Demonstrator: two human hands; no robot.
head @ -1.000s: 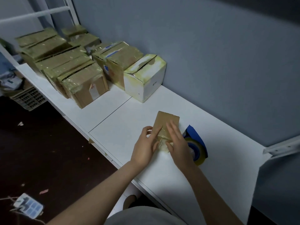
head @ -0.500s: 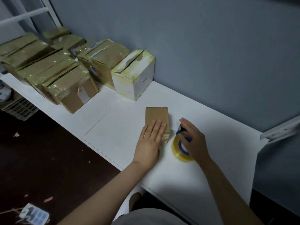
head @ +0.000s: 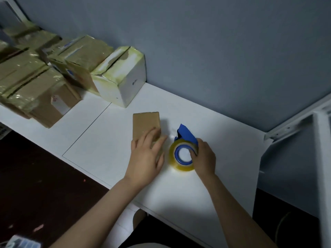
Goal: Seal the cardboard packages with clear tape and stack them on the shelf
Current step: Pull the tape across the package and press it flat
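A small flat brown cardboard package point(head: 145, 123) lies on the white shelf surface point(head: 100, 140). My left hand point(head: 146, 158) rests flat on the package's near end, fingers straight. Right beside it lies a roll of clear yellowish tape in a blue dispenser point(head: 183, 154). My right hand point(head: 204, 158) grips the roll's right side, fingers curled round it, a fingertip at the blue core.
Several taped cardboard boxes point(head: 44, 97) stand in rows at the far left, ending with a white box point(head: 123, 76) against the grey wall. A white metal bracket and frame point(head: 295, 129) are at the right. Dark floor lies below the shelf's front edge.
My right hand left the package and took hold of the tape roll. My left hand now lies flat on the package. The view has shifted closer and to the right.
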